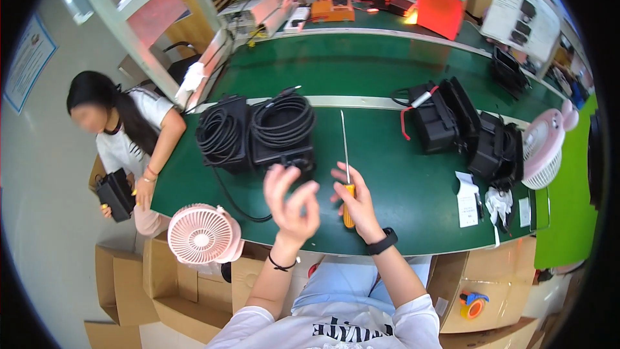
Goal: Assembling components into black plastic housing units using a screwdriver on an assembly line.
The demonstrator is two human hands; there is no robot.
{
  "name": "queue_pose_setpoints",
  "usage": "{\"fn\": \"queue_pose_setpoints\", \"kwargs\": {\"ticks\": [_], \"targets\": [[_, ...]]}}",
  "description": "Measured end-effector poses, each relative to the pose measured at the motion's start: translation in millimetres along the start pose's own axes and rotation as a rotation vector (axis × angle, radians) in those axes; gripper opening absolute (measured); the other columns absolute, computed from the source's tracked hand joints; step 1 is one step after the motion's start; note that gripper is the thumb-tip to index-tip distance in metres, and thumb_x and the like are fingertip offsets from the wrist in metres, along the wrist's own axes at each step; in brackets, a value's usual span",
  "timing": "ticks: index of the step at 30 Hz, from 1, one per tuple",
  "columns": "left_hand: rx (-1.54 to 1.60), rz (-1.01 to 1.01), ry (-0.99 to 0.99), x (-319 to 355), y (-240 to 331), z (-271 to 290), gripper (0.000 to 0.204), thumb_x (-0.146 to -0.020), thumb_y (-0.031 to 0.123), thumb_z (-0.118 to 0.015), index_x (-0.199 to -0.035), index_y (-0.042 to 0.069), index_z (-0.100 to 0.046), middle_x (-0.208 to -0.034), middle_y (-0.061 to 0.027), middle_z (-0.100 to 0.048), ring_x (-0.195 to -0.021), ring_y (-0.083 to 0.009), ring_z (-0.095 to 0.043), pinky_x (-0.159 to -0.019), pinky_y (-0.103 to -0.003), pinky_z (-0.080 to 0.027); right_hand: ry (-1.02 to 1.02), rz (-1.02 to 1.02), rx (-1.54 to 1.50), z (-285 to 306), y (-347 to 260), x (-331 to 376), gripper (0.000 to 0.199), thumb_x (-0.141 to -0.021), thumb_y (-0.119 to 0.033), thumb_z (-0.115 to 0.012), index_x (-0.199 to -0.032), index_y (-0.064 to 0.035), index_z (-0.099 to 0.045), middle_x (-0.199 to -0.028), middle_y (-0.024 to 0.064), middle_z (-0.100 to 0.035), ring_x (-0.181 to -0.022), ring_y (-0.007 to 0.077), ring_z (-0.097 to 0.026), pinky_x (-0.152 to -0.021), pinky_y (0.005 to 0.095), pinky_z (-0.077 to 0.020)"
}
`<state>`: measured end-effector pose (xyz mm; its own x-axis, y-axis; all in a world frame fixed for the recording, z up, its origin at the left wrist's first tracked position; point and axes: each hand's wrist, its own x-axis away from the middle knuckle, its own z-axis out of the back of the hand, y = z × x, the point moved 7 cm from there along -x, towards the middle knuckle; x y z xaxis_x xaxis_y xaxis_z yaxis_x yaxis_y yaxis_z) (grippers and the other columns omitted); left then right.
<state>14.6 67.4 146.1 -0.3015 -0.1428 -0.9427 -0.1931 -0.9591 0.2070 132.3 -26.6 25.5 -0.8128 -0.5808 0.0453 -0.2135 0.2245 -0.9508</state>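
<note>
My right hand (361, 210) holds a long thin screwdriver (349, 212) by its yellow handle, the thumb across it and the shaft pointing away from me. Raised near the front of the green table, my left hand (290, 203) is slightly blurred, its fingers apart and nothing visible in them. Just beyond it stand two black box-shaped devices (242, 148), side by side, with a coil of black cable (282, 121) on the right one and another black coil (217, 134) on the left one. One cable runs down toward the table's front edge.
A pink fan (203, 235) stands at the front left, another pink fan (544, 145) at the right. More black devices (436, 119) sit at the right, near crumpled white paper (499, 205). A seated person (145, 110) at left holds a black box. Open cardboard boxes (187, 294) lie below.
</note>
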Motion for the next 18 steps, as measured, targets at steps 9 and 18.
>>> {"fn": "queue_pose_setpoints", "kwargs": {"ticks": [9, 18], "targets": [[0.395, -0.073, -0.508, -3.7, 89.5, -178.1, 0.037, -0.082, 0.005, -0.067, -0.118, 0.011, -0.063, -0.126, -0.0082, -0.058, -0.123, -0.0340, -0.052, -0.102, -0.046, -0.042, 0.464, 0.126, 0.300, 149.4, -25.1, 115.4, 0.039, -0.102, -0.012, -0.052, -0.139, -0.0058, -0.042, -0.099, 0.0080, -0.068, -0.057, 0.0036, -0.051, -0.049, 0.0180, -0.0435], [0.182, 0.046, -0.683, -4.8, 105.3, -311.2, 0.050, -0.088, 0.024, -0.069, -0.133, 0.025, -0.048, -0.144, -0.0234, -0.040, -0.116, -0.0564, -0.052, -0.073, -0.056, -0.060, 0.508, 0.256, 0.193, 186.9, -26.0, 132.1, 0.042, -0.105, -0.016, -0.046, -0.144, -0.0067, -0.033, -0.095, 0.0096, -0.064, -0.057, 0.0052, -0.051, -0.049, 0.0187, -0.0438]]}}
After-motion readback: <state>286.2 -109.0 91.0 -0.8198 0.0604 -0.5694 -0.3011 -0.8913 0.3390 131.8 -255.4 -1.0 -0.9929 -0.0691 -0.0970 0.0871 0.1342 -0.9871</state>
